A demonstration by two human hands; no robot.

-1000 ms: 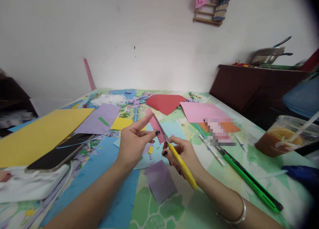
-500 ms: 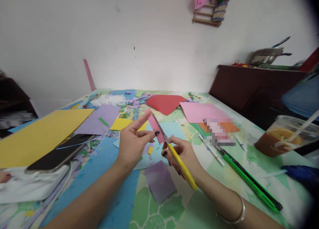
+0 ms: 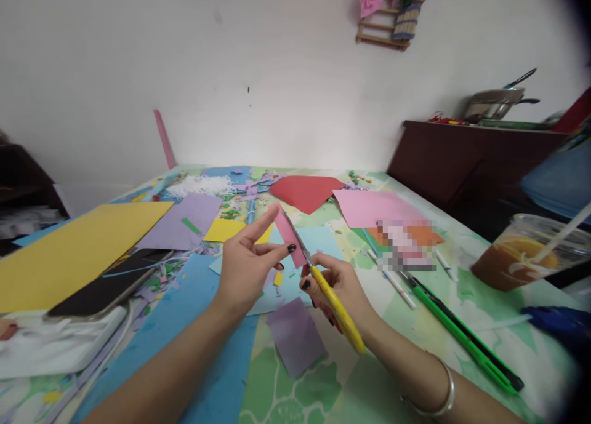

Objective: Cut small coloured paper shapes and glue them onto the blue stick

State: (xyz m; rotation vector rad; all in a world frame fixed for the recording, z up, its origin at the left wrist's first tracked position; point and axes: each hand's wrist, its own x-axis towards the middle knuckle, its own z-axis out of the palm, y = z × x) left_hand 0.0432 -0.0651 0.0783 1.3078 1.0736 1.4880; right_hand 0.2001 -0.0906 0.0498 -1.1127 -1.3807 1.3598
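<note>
With the left hand (image 3: 240, 264) pinching the pink strip (image 3: 284, 227) and the right hand (image 3: 346, 282) gripping the yellow-handled scissors (image 3: 335, 304), align the blades parallel to the strip's long edge

Hands: two bare hands, a left hand (image 3: 249, 261) and a right hand (image 3: 344, 288)
Scissors: one pair of yellow-handled metal scissors (image 3: 335, 305)
Held paper: one narrow pink paper strip (image 3: 287, 227)
Yellow sheets: two, a large yellow paper sheet (image 3: 87, 245) at the table's (image 3: 360, 384) left edge and a small yellow paper piece (image 3: 224, 230)
Red sheets: one angular red paper sheet (image 3: 306, 192) near the far edge
Phones: one black rectangular phone (image 3: 104, 287)
Utility knives: one long green utility knife (image 3: 466, 335)
Cups: one clear plastic cup (image 3: 512, 261) by the right edge
</note>
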